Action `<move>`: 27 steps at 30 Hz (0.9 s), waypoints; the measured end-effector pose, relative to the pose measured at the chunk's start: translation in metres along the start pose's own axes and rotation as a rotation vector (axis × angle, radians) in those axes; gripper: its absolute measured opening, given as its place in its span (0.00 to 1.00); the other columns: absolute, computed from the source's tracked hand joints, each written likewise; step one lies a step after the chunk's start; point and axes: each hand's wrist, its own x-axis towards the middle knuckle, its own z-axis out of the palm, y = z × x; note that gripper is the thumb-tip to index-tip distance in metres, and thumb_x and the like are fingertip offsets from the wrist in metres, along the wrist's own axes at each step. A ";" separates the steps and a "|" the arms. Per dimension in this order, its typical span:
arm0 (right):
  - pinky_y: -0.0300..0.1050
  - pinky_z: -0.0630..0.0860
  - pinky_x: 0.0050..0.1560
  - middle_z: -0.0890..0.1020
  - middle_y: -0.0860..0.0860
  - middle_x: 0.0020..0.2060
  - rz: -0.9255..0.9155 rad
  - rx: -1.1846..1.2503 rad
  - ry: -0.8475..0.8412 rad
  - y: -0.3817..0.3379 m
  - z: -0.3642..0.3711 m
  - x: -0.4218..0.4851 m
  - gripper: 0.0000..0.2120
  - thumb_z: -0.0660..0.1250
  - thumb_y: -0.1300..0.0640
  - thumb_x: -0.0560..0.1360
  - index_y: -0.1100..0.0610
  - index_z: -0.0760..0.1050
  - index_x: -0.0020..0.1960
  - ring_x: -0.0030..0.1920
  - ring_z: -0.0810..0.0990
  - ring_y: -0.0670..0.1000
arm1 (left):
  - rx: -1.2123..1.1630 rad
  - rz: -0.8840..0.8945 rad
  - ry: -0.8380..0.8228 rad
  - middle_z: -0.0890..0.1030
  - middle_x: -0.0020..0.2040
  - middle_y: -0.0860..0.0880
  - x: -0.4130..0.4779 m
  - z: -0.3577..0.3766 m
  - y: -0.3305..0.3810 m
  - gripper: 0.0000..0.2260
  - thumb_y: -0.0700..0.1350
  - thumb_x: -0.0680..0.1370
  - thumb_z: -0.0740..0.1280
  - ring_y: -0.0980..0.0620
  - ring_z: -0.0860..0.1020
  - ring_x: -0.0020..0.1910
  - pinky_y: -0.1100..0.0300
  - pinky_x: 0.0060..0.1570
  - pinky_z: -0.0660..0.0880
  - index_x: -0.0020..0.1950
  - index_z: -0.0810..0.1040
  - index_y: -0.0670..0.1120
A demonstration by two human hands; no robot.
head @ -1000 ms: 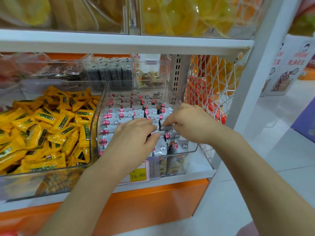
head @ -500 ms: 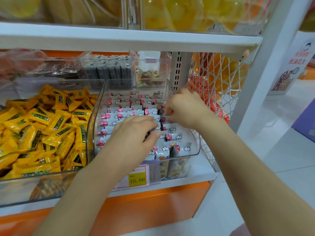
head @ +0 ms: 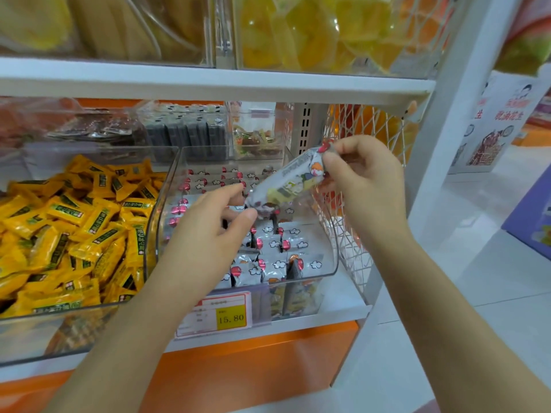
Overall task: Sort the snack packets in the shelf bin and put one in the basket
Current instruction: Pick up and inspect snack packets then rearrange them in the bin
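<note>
Clear acrylic shelf bin: holds white cloud-printed snack packets standing in mostly neat rows; sorting looks largely done.
Left hand: half open above the rows, thumb and forefinger at the lifted packet's lower end; I cannot tell whether they pinch it.
Right hand: pinches the upper end.
Lifted white cartoon-printed packet: tilted in the air above the bin.
Remaining: placing it in the basket, which cannot be identified here.

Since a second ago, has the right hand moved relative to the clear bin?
Yes. The right hand has risen out of the clear bin toward its back right corner, pinching a snack packet.
</note>
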 end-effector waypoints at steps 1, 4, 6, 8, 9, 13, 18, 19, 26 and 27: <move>0.42 0.79 0.35 0.79 0.51 0.35 0.063 0.101 -0.013 -0.002 0.001 -0.002 0.09 0.65 0.66 0.75 0.54 0.74 0.39 0.35 0.81 0.52 | -0.043 -0.009 -0.007 0.74 0.45 0.63 0.000 0.001 0.001 0.14 0.49 0.78 0.60 0.75 0.71 0.42 0.73 0.35 0.67 0.64 0.72 0.55; 0.39 0.78 0.32 0.78 0.53 0.32 0.223 0.311 -0.080 -0.003 0.003 -0.008 0.07 0.64 0.67 0.76 0.59 0.74 0.40 0.30 0.79 0.49 | -0.213 -0.075 0.015 0.79 0.40 0.56 0.001 -0.002 0.003 0.06 0.48 0.78 0.59 0.68 0.75 0.35 0.75 0.32 0.69 0.47 0.75 0.57; 0.38 0.77 0.33 0.78 0.54 0.32 0.288 0.392 -0.132 -0.003 0.003 -0.012 0.06 0.63 0.66 0.76 0.61 0.74 0.41 0.30 0.78 0.48 | -0.357 -0.155 0.032 0.82 0.41 0.52 0.003 -0.005 0.001 0.07 0.47 0.79 0.58 0.64 0.77 0.34 0.71 0.32 0.72 0.47 0.76 0.52; 0.39 0.77 0.33 0.78 0.51 0.30 0.325 0.434 -0.179 -0.003 0.003 -0.014 0.05 0.64 0.65 0.76 0.61 0.74 0.42 0.30 0.78 0.48 | -0.504 -0.244 0.035 0.83 0.39 0.48 0.004 -0.010 0.001 0.09 0.49 0.80 0.57 0.58 0.77 0.33 0.66 0.30 0.73 0.48 0.75 0.48; 0.39 0.77 0.33 0.78 0.50 0.29 0.335 0.439 -0.201 -0.003 0.003 -0.015 0.05 0.64 0.65 0.76 0.61 0.74 0.42 0.29 0.78 0.48 | -0.574 -0.285 0.036 0.84 0.38 0.48 0.004 -0.012 0.001 0.10 0.51 0.80 0.56 0.57 0.77 0.31 0.65 0.28 0.73 0.48 0.74 0.47; 0.39 0.77 0.31 0.77 0.50 0.26 0.388 0.446 -0.277 -0.003 0.002 -0.017 0.03 0.65 0.64 0.75 0.61 0.74 0.41 0.27 0.77 0.47 | -0.684 -0.361 0.044 0.82 0.31 0.46 0.004 -0.017 0.001 0.12 0.54 0.80 0.55 0.56 0.73 0.25 0.66 0.22 0.69 0.47 0.72 0.47; 0.36 0.75 0.28 0.78 0.52 0.26 0.491 0.519 -0.315 -0.001 0.000 -0.016 0.02 0.67 0.63 0.71 0.62 0.75 0.43 0.26 0.77 0.45 | -0.722 -0.399 0.056 0.79 0.27 0.47 0.003 -0.019 0.003 0.13 0.54 0.81 0.53 0.56 0.70 0.21 0.65 0.20 0.66 0.47 0.71 0.46; 0.35 0.75 0.28 0.78 0.53 0.27 0.503 0.539 -0.319 -0.001 0.000 -0.015 0.04 0.68 0.63 0.70 0.63 0.75 0.44 0.25 0.76 0.45 | -0.725 -0.402 0.058 0.79 0.27 0.47 0.003 -0.019 0.004 0.14 0.53 0.81 0.53 0.57 0.69 0.20 0.66 0.20 0.65 0.46 0.71 0.45; 0.38 0.76 0.29 0.78 0.53 0.28 0.457 0.422 -0.347 0.000 -0.003 -0.015 0.05 0.66 0.70 0.72 0.62 0.76 0.45 0.26 0.77 0.47 | -0.672 -0.426 0.008 0.77 0.25 0.49 0.001 -0.022 0.004 0.09 0.45 0.82 0.55 0.58 0.67 0.20 0.68 0.19 0.64 0.46 0.72 0.45; 0.39 0.77 0.29 0.77 0.54 0.29 0.446 0.396 -0.354 -0.001 -0.004 -0.016 0.05 0.66 0.70 0.72 0.62 0.75 0.45 0.26 0.77 0.47 | -0.665 -0.426 -0.010 0.77 0.25 0.49 0.001 -0.023 0.004 0.09 0.45 0.82 0.55 0.58 0.67 0.20 0.68 0.18 0.64 0.46 0.72 0.44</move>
